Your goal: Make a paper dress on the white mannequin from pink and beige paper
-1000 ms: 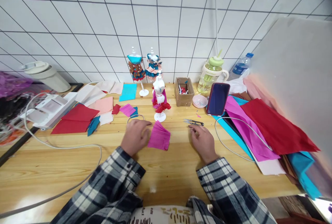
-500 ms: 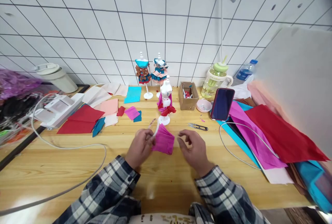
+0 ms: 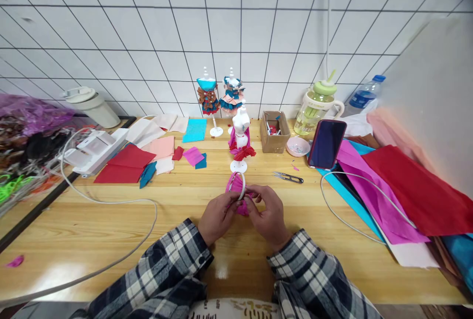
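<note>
My left hand (image 3: 219,214) is closed in a pinch on a thin white strip (image 3: 243,187), which curves up in a loop above the fingertips. Just across from it, my right hand (image 3: 269,214) has its thumb and forefinger pressed together at the loop's right side; what lies between them is hidden. Behind the fingers is a magenta, crepe-like piece (image 3: 232,183), partly covered by both hands. Beyond it stands a small white dress form (image 3: 241,124) with magenta and red ruffled pieces around it.
Two more dressed forms (image 3: 207,93) stand by the tiled wall. Thread snips (image 3: 288,177), a small cardboard box (image 3: 275,144), a pink dish (image 3: 297,147) and a phone (image 3: 327,144) are at the right. Coloured sheets (image 3: 417,195) lie beyond a white cable (image 3: 327,205); red sheets (image 3: 125,163) lie left.
My hands have come together, the right one moving left to the strip and closing its fingers. The strip now forms a rounder loop, and the magenta piece is more covered. The view has shifted slightly.
</note>
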Motion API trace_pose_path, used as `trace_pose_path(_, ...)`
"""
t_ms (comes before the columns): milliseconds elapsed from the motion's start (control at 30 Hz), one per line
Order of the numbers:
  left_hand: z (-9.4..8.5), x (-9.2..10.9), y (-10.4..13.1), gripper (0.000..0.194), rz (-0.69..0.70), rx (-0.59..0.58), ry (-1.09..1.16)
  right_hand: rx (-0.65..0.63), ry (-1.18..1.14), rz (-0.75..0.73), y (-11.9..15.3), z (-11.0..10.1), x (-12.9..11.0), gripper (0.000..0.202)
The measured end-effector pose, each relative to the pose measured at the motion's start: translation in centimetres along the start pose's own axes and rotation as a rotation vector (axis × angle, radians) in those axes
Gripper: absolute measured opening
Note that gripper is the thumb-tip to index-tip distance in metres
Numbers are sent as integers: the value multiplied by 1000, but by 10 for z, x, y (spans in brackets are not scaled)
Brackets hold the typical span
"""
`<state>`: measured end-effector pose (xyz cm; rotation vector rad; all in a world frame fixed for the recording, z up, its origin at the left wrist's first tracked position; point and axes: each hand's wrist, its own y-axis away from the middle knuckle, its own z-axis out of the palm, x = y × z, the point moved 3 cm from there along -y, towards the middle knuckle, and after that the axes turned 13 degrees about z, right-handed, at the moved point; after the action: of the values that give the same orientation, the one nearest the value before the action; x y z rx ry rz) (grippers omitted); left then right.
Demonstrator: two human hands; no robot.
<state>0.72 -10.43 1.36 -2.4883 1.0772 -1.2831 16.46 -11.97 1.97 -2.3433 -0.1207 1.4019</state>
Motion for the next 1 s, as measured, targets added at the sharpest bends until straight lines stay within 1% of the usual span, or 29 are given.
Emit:
trace_pose_path(100, 3, -2, 0, 21, 11, -25, -98, -38, 60, -22, -1, 1, -3, 12)
trace_pose_path(233, 3, -4, 2, 22, 29, -25, -174, -32, 57, 45, -2, 2, 2, 13)
trace_pose_path(400, 3, -7, 2, 24, 68, -78, -251, -95, 57, 94, -5, 2, 7, 9)
trace_pose_path(467, 3, -8, 2, 23, 54, -93, -259, -101, 55, 106, -7, 1, 8, 8)
trace_pose_path(533, 3, -9, 2, 19, -13, -56, -232, -93, 50, 99, -7, 0, 8, 9)
trace_pose_path(600, 2, -9, 3, 17, -92, 37, -161, -75, 37, 68, -7, -1, 7, 9)
trace_pose_path(667, 0, -9, 4, 18, -135, 107, -68, -60, 24, 21, -5, -2, 5, 8)
trace_pose_path(700, 0, -8, 4, 18, -140, 108, -30, -46, 12, 4, -3, -2, 4, 7)
trace_pose_path(767, 0, -6, 4, 13, -142, 73, 11, -19, -12, -8, -1, -2, 3, 4)
trace_pose_path(800, 0, -5, 4, 12, -140, 58, 24, -7, -28, 2, -1, -2, 3, 6)
trace_pose_path(833, -1, -4, 4, 12, -136, 50, 38, -4, -49, 26, -1, -1, 4, 15)
trace_pose_path(900, -1, -2, 4, 14, -121, 52, 77, -38, -85, 91, -1, 1, 5, 35)
trace_pose_path(933, -2, -2, 4, 15, -113, 52, 95, -68, -92, 115, -1, 2, 6, 39)
trace_pose_path(967, -2, -1, 4, 16, -105, 48, 105, -93, -93, 130, -2, 3, 6, 38)
trace_pose_path(1000, -2, 0, 4, 17, -99, 41, 108, -109, -85, 131, -2, 4, 6, 31)
